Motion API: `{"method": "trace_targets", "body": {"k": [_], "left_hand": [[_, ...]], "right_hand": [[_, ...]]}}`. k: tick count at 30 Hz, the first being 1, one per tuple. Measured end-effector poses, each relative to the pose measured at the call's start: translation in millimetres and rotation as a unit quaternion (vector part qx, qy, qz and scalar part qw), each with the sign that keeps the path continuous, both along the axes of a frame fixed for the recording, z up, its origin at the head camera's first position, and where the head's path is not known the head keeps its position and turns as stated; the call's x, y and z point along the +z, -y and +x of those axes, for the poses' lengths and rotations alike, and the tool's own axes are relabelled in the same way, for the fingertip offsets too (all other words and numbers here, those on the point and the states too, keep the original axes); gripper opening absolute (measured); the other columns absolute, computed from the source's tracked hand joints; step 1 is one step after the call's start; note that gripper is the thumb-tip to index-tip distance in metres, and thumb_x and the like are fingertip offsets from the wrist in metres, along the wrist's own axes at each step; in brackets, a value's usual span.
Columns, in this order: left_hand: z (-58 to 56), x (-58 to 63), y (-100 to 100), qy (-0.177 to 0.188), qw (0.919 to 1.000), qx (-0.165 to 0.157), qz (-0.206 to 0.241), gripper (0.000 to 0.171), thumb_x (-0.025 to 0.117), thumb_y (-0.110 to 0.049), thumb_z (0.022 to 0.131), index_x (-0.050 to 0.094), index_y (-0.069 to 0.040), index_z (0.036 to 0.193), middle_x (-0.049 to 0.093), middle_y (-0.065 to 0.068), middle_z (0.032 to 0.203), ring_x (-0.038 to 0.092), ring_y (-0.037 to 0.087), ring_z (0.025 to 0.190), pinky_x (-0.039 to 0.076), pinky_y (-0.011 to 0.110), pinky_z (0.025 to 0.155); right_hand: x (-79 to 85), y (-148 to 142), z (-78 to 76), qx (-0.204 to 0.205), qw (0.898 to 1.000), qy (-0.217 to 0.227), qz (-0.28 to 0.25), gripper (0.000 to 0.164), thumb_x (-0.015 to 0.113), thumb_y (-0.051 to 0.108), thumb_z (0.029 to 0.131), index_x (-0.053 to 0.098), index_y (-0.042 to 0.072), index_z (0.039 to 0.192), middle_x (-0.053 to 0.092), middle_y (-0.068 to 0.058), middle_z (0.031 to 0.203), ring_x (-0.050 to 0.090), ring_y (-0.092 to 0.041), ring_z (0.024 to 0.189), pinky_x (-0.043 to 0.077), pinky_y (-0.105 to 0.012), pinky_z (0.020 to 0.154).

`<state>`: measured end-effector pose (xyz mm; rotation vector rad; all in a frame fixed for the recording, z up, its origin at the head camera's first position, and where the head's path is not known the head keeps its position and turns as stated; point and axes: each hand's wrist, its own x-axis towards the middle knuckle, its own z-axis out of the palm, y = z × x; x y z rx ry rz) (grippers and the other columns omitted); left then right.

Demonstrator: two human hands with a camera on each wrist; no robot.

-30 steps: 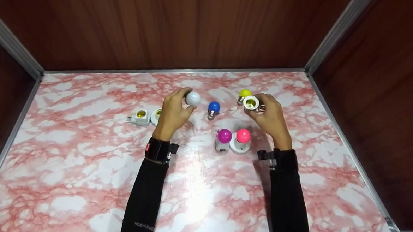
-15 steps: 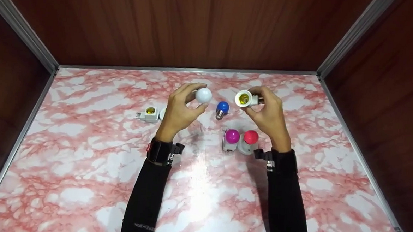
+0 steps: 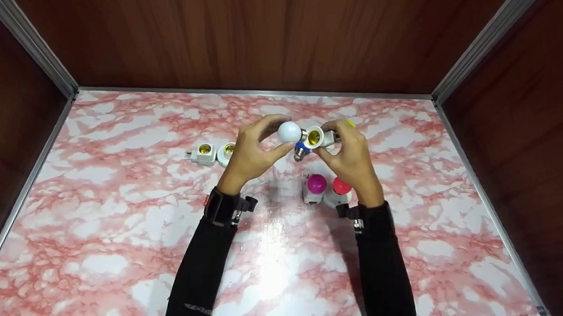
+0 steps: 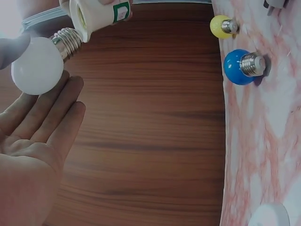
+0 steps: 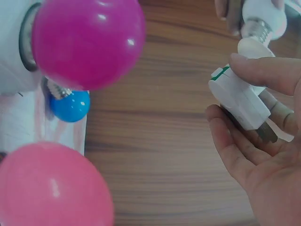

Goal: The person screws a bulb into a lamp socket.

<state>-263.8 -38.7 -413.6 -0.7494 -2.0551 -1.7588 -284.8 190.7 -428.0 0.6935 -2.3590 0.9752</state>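
My left hand pinches a white light bulb by its globe, the metal screw base pointing right. In the left wrist view that screw base is at the rim of a white bulb socket; whether the thread is inside cannot be told. My right hand grips this plug-in socket, its gold-lined mouth showing in the head view and its plug prongs toward the palm. Both things are held above the table. Below them lies a blue bulb, partly hidden in the head view.
A magenta bulb and a pink bulb stand in white holders near my right wrist. A yellow bulb lies farther back. To the left are a square plug-in socket and a round-based socket. Wooden panels enclose the marbled table.
My left hand has moved right with the white bulb, and my right hand left with the socket. Bulb and socket now meet or nearly meet above the blue bulb. The head view has shifted slightly.
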Motion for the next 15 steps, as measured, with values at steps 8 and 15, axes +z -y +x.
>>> {"method": "trace_targets", "body": {"k": [8, 15], "left_hand": [[-1.4, -3.7, -3.3, 0.012, 0.9996, -0.01, -0.025, 0.045, 0.078, -0.006, 0.082, 0.062, 0.004, 0.123, 0.068, 0.023, 0.123, 0.068, 0.03, 0.116, 0.053, 0.034, 0.108], [-4.1, -9.7, -6.4, 0.028, 0.9989, -0.013, -0.036, 0.045, 0.078, -0.007, 0.082, 0.063, 0.003, 0.123, 0.07, 0.02, 0.123, 0.068, 0.027, 0.116, 0.053, 0.032, 0.108]], "right_hand": [[-5.7, 6.1, -0.3, -0.002, 1.0, 0.004, 0.022, 0.033, 0.082, 0.013, 0.079, 0.064, 0.006, 0.106, 0.069, -0.011, 0.104, 0.062, -0.022, 0.097, 0.056, -0.039, 0.083], [-9.0, 8.9, -1.2, 0.002, 0.999, 0.013, 0.034, 0.034, 0.082, 0.014, 0.079, 0.064, 0.007, 0.107, 0.068, -0.01, 0.104, 0.062, -0.021, 0.096, 0.057, -0.038, 0.084]]}}
